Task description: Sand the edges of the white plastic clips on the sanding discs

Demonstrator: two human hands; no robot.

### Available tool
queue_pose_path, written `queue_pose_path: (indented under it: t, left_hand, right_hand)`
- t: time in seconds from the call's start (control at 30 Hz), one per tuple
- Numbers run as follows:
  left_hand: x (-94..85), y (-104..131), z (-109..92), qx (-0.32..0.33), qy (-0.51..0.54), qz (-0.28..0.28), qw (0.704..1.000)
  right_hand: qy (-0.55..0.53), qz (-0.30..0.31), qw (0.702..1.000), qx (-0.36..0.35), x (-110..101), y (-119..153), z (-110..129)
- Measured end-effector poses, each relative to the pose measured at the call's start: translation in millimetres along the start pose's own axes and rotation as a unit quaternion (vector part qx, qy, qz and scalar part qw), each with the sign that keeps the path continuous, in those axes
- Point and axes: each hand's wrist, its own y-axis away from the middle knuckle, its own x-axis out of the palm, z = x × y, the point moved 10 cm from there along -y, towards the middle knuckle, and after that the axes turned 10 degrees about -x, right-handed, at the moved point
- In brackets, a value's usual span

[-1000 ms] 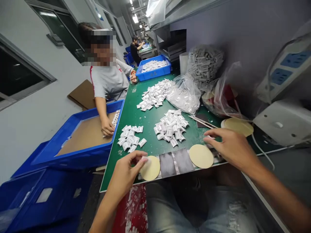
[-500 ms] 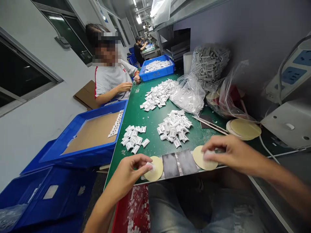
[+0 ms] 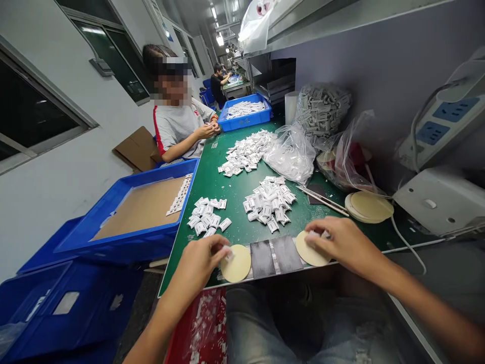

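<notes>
My left hand [image 3: 204, 258] pinches a small white plastic part [image 3: 229, 254] over the left pale-yellow sanding disc [image 3: 238, 265]. Over the right yellow disc [image 3: 311, 253], my right hand [image 3: 335, 240] is closed on another white part [image 3: 312, 234], partly covered by the fingers. Between the discs lie two dark grey abrasive strips [image 3: 262, 260] along the table's front edge. A larger heap of white plastic parts [image 3: 270, 202] sits behind the strips. A smaller heap of the same parts [image 3: 207, 215] is on the left, beyond my left hand.
Beyond the heaps are another pile [image 3: 244, 151], a clear plastic bag [image 3: 291, 154] and a blue tray [image 3: 246, 121]. A co-worker [image 3: 182, 126] sits at the left edge. Spare discs [image 3: 369, 207] and tweezers [image 3: 322, 199] lie right. A red bin [image 3: 197, 323] is below.
My right hand has shifted left and slightly inward over its disc, still holding a white part. My left hand stays near its disc. The co-worker's hands have come together, and the view has shifted slightly.
</notes>
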Motion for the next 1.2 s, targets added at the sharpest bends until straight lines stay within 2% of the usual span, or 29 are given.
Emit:
queue_pose_path:
  t: [0.03,0.07,0.1,0.17,0.2,0.27,0.33,0.4,0.43,0.53,0.63,0.7,0.83,0.9,0.93,0.97,1.07,1.1,1.13,1.2]
  left_hand:
    - [-7.3,0,-5,0.001,0.014,-0.04,0.999]
    - [-7.1,1,-12,0.007,0.049,-0.044,0.998]
    - [2.0,2,-22,0.018,0.094,-0.008,0.995]
    - [33.4,8,-46,0.053,0.157,0.116,0.979]
    - [45.2,10,-56,0.069,0.165,0.148,0.973]
    - [61.9,11,-67,0.089,0.158,0.165,0.969]
    - [79.5,9,-70,0.1,0.147,0.206,0.962]
    - [87.6,6,-70,0.107,0.116,0.232,0.96]
    - [80.1,1,-69,0.107,0.098,0.197,0.97]
    - [35.8,-6,-57,0.096,0.064,0.041,0.992]
    - [4.3,8,-35,0.088,0.025,-0.066,0.994]
    - [-3.0,25,-20,0.111,-0.01,-0.132,0.985]
    - [19.9,56,-7,0.196,-0.025,-0.122,0.973]
    - [16.8,62,-4,0.191,-0.006,-0.138,0.972]
    - [15.3,63,-3,0.178,0.004,-0.126,0.976]
    - [17.7,61,-3,0.16,0.013,-0.084,0.984]
    - [32.9,54,-1,0.08,0.076,0.102,0.989]
    - [34.2,50,2,0.051,0.098,0.134,0.985]
    - [31.2,44,6,0.025,0.114,0.134,0.984]
    - [19.4,26,18,-0.015,0.129,0.079,0.988]
  right_hand:
    - [0.011,-0.03,0.999,0.006,-4,-2,3]
    - [0.007,-0.032,0.999,-0.002,-2,-5,10]
    - [-0.006,-0.006,1.0,-0.023,6,-9,19]
    - [-0.028,0.061,0.995,-0.069,26,-16,39]
    - [-0.027,0.08,0.993,-0.083,33,-19,46]
    - [-0.003,0.073,0.994,-0.086,37,-25,52]
    - [0.009,0.073,0.993,-0.092,41,-28,55]
    - [0.025,0.077,0.992,-0.1,40,-31,56]
    - [0.04,0.065,0.993,-0.095,35,-32,54]
    - [0.084,0.011,0.993,-0.08,10,-31,47]
    - [0.115,0.009,0.988,-0.101,-2,-14,43]
    - [0.15,0.016,0.982,-0.116,-2,5,40]
    - [0.122,0.076,0.977,-0.157,18,38,45]
    - [0.101,0.065,0.982,-0.143,18,46,45]
    - [0.086,0.063,0.986,-0.13,18,48,45]
    - [0.061,0.076,0.988,-0.116,20,50,44]
    - [-0.072,0.182,0.978,-0.077,37,52,39]
    - [-0.093,0.182,0.978,-0.051,34,47,31]
    - [-0.077,0.162,0.983,-0.029,27,38,20]
    - [-0.007,0.064,0.997,0.039,0,18,-9]
